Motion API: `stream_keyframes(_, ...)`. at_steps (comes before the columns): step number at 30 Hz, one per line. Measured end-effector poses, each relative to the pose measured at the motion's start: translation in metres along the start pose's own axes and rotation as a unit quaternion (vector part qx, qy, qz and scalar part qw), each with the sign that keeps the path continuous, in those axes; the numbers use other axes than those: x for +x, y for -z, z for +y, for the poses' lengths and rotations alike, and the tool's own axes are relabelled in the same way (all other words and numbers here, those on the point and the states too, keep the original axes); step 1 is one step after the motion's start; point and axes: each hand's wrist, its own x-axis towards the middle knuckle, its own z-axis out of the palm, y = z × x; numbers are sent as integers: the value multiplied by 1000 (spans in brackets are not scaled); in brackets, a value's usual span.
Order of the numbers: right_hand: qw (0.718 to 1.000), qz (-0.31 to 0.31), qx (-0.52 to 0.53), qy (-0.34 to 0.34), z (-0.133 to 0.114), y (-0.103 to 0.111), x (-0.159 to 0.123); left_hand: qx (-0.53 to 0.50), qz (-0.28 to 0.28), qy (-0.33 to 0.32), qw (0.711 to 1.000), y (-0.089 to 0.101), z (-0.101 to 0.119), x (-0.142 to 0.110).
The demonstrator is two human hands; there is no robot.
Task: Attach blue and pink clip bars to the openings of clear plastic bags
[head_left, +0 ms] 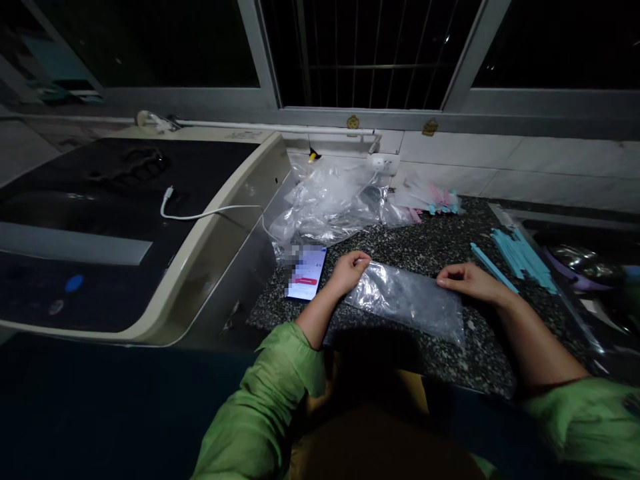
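A clear plastic bag [407, 297] is stretched flat between my hands, low over the speckled dark countertop [480, 360]. My left hand [349, 272] pinches its upper left corner between thumb and fingers. At the bag's right end, my right hand [467, 280] pinches the upper edge, fingers closed. No contents can be made out inside the bag. Just left of my left hand lies a phone [307, 272] with its screen lit. To the right of my right hand are several light blue strips [523, 257], with a single blue strip [493, 267] lying apart from them.
A heap of clear plastic bags [330, 200] sits against the tiled wall, with bagged pink and blue strips [440, 199] beside it. A washing machine [215, 247] stands at left, a white cable [215, 212] across it. A dark sink area [580, 260] lies at right, below barred windows.
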Motion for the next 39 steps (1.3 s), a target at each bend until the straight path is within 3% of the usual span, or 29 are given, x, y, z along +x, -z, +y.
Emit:
stream_keyframes(5, 1000, 5, 25, 1, -5, -13, 3, -17, 5, 13, 1000, -1, 2, 0)
stream_keyframes(9, 999, 41, 31, 11, 0, -14, 1, -93, -3, 47, 995, -2, 1, -1)
stream_keyframes(13, 996, 81, 27, 12, 4, -13, 0, -176, -54, 86, 979, -2, 2, -5)
stream_keyframes(16, 995, 91, 28, 12, 5, -13, -1, -167, -83, 109, 976, 0, 1, -6)
stream_keyframes(19, 998, 61, 29, 9, 4, -12, -3, -134, -60, 102, 984, 2, -2, -5)
stream_keyframes(23, 999, -42, 24, -21, 2, -13, -3, -85, -32, 63, 994, 2, -6, -1)
stream_keyframes(26, 996, -75, 41, -34, -3, -19, 1, -75, -41, 49, 995, 2, -7, 0)
stream_keyframes(32, 997, -39, 62, -5, -16, -38, 7, -52, -74, 35, 995, 3, -1, -2)
stream_keyframes(39, 998, 32, 62, 6, -7, -44, 5, -84, -102, 72, 989, 6, 5, -5)
